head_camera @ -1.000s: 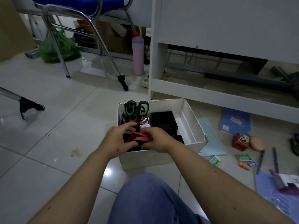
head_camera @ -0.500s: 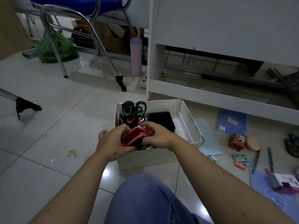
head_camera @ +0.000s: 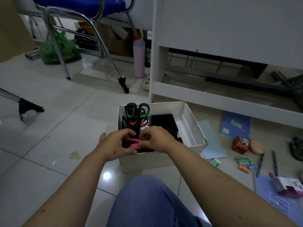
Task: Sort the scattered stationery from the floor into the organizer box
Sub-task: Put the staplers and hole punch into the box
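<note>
A white organizer box [head_camera: 191, 122] sits on the tiled floor in front of me. Green-handled scissors [head_camera: 137, 109] and red-handled scissors [head_camera: 133, 122] stand upright in its left part, beside a black compartment [head_camera: 164, 122]. Over the box's near left corner, my left hand [head_camera: 114, 145] and my right hand [head_camera: 157, 139] both grip a red item [head_camera: 136, 144]; its shape is mostly hidden by my fingers. Loose stationery lies on the floor to the right: a red small box [head_camera: 240, 143], pens [head_camera: 259, 164], small packets [head_camera: 243, 161].
A light blue notebook [head_camera: 211, 145] and a blue notebook [head_camera: 235, 125] lie right of the box. A purple sheet [head_camera: 278, 200] with a grey-pink item lies at far right. A white desk [head_camera: 213, 46], a pink bottle [head_camera: 139, 59] and chair legs [head_camera: 105, 51] stand behind. My knee [head_camera: 147, 200] is below.
Both hands stayed at the box's near left corner with the red item, which now sits lower and flatter between them. The camera view shifted slightly.
</note>
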A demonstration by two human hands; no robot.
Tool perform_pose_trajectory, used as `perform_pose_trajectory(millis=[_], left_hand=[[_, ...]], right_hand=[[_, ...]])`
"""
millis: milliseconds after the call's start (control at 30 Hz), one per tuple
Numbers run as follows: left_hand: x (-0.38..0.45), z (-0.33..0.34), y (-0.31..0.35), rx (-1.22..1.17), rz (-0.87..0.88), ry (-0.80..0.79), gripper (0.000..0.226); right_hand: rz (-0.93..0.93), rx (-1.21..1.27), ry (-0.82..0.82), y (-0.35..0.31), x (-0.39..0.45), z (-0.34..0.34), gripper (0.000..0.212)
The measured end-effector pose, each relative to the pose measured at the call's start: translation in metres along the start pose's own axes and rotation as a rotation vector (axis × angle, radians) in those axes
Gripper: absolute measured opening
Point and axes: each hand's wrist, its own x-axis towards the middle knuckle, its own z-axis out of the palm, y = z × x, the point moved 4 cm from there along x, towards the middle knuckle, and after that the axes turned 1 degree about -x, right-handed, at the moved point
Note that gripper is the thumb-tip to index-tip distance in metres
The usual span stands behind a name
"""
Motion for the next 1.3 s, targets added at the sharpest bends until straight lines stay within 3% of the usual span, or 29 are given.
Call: perform_pose_trajectory(millis=[233, 300, 400, 500, 600, 700, 833, 1033, 1200, 1300], left_hand=[[-0.001, -0.003, 0.0, 0.108, 0.009, -0.009, 0.052], [-0.003, -0.001, 0.001, 0.049, 0.031, 0.026, 0.063], [-0.008, -0.001, -0.001, -0.116, -0.009, 0.136, 0.051], [-0.011, 0.001, -0.008, -0.219, -0.071, 0.131, 0.05], [-0.011, 0.005, -0.009, -0.272, -0.097, 0.073, 0.052], [-0.009, 0.009, -0.009, -0.284, -0.109, 0.073, 0.043], [-0.01, 0.01, -0.008, -0.274, -0.085, 0.102, 0.022], [-0.011, 0.009, -0.004, -0.258, -0.059, 0.109, 0.023], [-0.012, 0.001, 0.004, -0.187, -0.02, 0.233, 0.025], [-0.015, -0.008, 0.014, -0.161, -0.032, 0.424, 0.021]], right_hand=[[0.121, 0.033, 0.032, 0.016, 0.003, 0.004, 0.035], [0.144, -0.004, 0.066, 0.017, 0.005, 0.006, 0.027], [0.159, -0.003, 0.053, 0.016, 0.009, 0.011, 0.025], [0.187, 0.226, -0.024, 0.02, 0.009, 0.011, 0.025], [0.17, 0.374, -0.079, 0.018, 0.005, 0.012, 0.041], [0.125, 0.341, -0.077, 0.016, 0.005, 0.016, 0.048], [0.137, 0.314, -0.035, 0.018, 0.005, 0.015, 0.04], [0.038, 0.068, -0.072, 0.015, 0.005, 0.014, 0.041], [0.003, 0.086, 0.01, 0.007, -0.001, -0.002, 0.036], [-0.012, 0.087, 0.085, 0.004, -0.006, -0.017, 0.034]])
